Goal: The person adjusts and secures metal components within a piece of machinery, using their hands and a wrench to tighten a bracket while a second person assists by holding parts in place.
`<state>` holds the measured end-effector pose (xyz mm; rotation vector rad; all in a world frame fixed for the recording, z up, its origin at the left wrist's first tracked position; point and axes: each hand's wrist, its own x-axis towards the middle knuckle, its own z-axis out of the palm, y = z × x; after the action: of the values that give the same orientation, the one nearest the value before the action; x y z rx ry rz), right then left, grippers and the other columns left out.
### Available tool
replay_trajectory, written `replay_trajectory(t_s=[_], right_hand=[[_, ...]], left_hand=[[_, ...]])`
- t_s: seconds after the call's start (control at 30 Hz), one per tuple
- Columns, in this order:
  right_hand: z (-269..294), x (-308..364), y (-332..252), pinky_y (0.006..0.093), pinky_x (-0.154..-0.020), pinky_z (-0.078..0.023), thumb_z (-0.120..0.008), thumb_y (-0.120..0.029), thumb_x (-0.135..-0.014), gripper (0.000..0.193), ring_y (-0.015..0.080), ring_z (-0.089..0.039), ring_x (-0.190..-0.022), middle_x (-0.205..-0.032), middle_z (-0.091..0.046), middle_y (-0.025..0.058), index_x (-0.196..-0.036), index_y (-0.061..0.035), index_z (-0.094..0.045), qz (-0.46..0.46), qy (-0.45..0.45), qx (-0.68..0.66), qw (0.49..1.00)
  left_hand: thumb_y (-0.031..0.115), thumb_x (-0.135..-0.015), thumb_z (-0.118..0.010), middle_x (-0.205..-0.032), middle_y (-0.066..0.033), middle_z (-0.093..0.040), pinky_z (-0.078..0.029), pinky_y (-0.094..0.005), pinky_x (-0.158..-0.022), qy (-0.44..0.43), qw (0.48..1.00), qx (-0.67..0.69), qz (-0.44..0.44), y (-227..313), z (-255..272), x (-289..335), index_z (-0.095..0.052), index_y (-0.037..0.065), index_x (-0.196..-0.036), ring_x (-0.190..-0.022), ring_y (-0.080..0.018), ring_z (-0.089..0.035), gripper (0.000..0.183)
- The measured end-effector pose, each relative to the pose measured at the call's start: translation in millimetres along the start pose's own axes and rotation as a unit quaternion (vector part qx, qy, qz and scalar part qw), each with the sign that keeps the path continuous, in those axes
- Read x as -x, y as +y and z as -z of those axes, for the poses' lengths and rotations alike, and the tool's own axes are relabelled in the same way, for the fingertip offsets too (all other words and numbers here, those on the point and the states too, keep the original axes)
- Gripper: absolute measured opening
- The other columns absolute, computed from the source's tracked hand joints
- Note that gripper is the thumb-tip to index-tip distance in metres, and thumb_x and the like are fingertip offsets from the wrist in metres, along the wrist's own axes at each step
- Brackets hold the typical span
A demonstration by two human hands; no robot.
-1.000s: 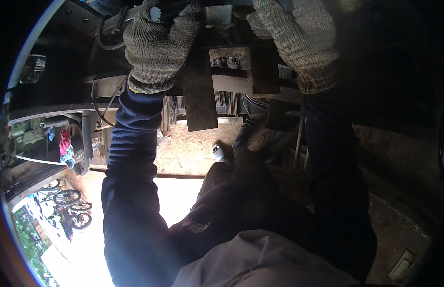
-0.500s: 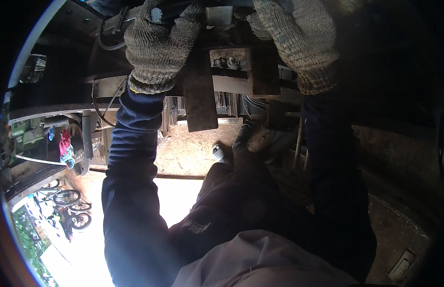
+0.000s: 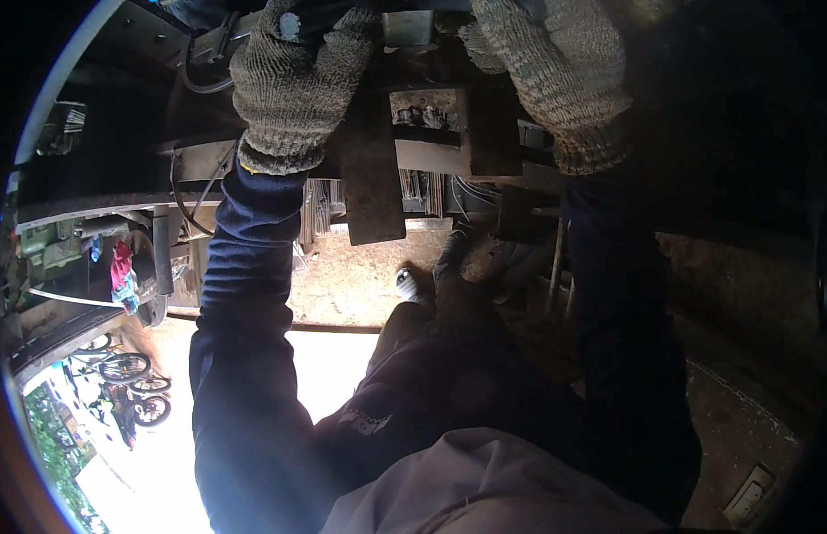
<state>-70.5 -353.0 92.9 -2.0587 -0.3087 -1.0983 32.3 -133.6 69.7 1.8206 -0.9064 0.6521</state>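
Observation:
Both my hands reach up to the top of the view in grey-brown knitted work gloves. My left hand is bent with its fingers curled at a dark bar-like part along the upper edge; a small pale round spot shows by its fingers. Over on the other side, my right hand curls at the same dark machinery. Both sets of fingertips run out of the frame or into shadow, so what they hold is hidden. Between the hands sits a small grey metal block. Two dark flat plates hang below them.
Below the machinery, thin metal rods stand bundled beside coiled wire. A grey cable loops near my left hand. At the left are a red and blue cloth, a grey pipe and several bicycles outside.

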Motion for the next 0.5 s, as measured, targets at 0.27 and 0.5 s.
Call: replay_trajectory(t_s=[0.27,0.5], right_hand=[[5.5,-6.8,0.1,0.0387,-0.083,-0.056,-0.076,-0.012,-0.089,0.024,0.0301,-0.068,-0.094,-0.098,-0.068,0.0146,-0.108,-0.0036,-0.065,0.104,-0.01,0.139,0.985],[4.4,-3.9,0.2,0.0384,-0.083,-0.056,-0.075,-0.014,-0.09,0.023,0.0302,-0.069,-0.093,-0.099,-0.068,0.014,-0.108,-0.0044,-0.064,0.074,-0.008,0.13,0.989]], left_hand=[[0.023,-0.093,-0.077,-0.101,-0.0125,-0.078,-0.059,-0.0326,-0.083,-0.009,1.0,-0.017,-0.016,-2.1,3.3,-0.2,-0.071,0.004,-0.114,-0.091,-0.0213,-0.075,0.029],[0.016,-0.091,-0.074,-0.101,-0.0129,-0.078,-0.059,-0.0346,-0.082,0.015,0.996,-0.083,-0.04,-9.1,1.9,2.6,-0.072,0.005,-0.112,-0.09,-0.0248,-0.076,0.024]])
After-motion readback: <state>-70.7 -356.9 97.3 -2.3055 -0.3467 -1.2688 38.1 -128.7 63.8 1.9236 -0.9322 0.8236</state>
